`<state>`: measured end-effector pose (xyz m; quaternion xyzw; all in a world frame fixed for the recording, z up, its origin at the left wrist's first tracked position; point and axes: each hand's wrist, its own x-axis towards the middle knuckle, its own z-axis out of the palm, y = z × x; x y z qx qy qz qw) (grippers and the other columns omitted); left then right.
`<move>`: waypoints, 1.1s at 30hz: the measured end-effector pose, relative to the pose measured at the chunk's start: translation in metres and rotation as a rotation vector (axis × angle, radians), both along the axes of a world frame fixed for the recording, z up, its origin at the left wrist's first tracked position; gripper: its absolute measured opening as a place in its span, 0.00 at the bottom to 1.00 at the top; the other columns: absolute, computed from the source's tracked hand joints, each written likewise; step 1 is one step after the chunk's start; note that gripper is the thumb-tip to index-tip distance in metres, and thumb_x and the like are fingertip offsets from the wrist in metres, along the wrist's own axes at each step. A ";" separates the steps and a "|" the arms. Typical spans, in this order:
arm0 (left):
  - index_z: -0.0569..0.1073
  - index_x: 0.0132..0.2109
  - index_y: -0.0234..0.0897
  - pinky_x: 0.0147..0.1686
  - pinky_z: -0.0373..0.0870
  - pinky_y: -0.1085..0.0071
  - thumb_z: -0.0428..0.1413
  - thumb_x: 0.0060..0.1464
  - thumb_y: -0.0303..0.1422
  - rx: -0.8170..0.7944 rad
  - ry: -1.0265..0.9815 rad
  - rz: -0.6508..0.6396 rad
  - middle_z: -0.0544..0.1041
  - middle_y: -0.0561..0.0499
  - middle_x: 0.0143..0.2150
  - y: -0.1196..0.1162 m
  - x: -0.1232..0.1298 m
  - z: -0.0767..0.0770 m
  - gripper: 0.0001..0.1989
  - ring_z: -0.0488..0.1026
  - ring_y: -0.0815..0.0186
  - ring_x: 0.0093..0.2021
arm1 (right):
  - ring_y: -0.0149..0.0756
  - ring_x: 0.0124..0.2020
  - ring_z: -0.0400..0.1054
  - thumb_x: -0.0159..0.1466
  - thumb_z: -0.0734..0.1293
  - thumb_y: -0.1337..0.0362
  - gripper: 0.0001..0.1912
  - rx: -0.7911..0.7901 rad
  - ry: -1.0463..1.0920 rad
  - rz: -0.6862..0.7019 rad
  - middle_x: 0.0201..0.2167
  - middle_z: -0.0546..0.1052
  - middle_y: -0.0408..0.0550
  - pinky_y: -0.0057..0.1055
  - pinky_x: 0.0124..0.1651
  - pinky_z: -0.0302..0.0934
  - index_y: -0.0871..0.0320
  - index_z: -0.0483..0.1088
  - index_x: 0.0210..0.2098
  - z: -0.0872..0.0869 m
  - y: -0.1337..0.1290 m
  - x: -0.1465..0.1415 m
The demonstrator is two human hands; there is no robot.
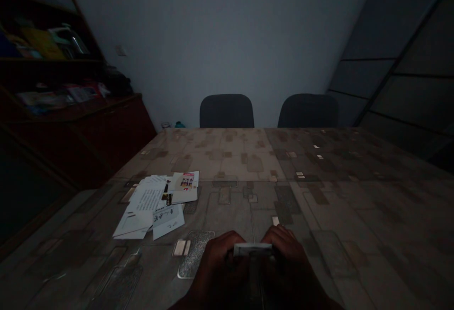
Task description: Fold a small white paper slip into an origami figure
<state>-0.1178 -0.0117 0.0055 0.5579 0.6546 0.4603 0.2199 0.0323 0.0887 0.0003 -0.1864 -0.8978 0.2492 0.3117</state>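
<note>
Close in front of me, above the near part of the table (pixel 234 220), my left hand (pixel 218 255) and right hand (pixel 289 251) grasp a pale, flat piece (pixel 253 249) between them, one at each end. Its near edge is level; my lower fingers are too dark to make out. Farther off to the left, a spread of papers (pixel 145 203) lies overlapping on the patterned cover, some printed, one with a coloured picture. Past the far edge stand two dark chairs (pixel 227 111), with a plain wall (pixel 220 31) behind them and a dark cabinet (pixel 120 123) on the left.
</note>
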 end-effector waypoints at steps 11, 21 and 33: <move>0.64 0.23 0.37 0.20 0.47 0.77 0.52 0.48 0.29 -0.204 -0.183 0.065 0.56 0.59 0.19 -0.001 -0.005 -0.007 0.08 0.53 0.72 0.21 | 0.33 0.23 0.59 0.59 0.58 0.70 0.10 0.002 -0.034 -0.079 0.20 0.63 0.40 0.28 0.27 0.51 0.54 0.53 0.23 -0.001 0.008 0.003; 0.63 0.22 0.37 0.20 0.46 0.76 0.50 0.44 0.29 -0.215 -0.216 0.088 0.57 0.60 0.19 -0.004 -0.010 -0.007 0.06 0.52 0.72 0.20 | 0.34 0.22 0.61 0.55 0.58 0.71 0.07 -0.080 -0.057 -0.117 0.19 0.66 0.42 0.28 0.26 0.52 0.55 0.57 0.22 -0.002 0.015 0.011; 0.67 0.23 0.36 0.22 0.51 0.76 0.51 0.46 0.34 -0.314 -0.243 0.124 0.60 0.59 0.19 -0.001 -0.015 0.006 0.08 0.56 0.71 0.22 | 0.36 0.32 0.70 0.65 0.57 0.58 0.13 -0.555 -0.029 -0.027 0.31 0.75 0.45 0.30 0.32 0.62 0.55 0.71 0.38 0.010 0.019 0.014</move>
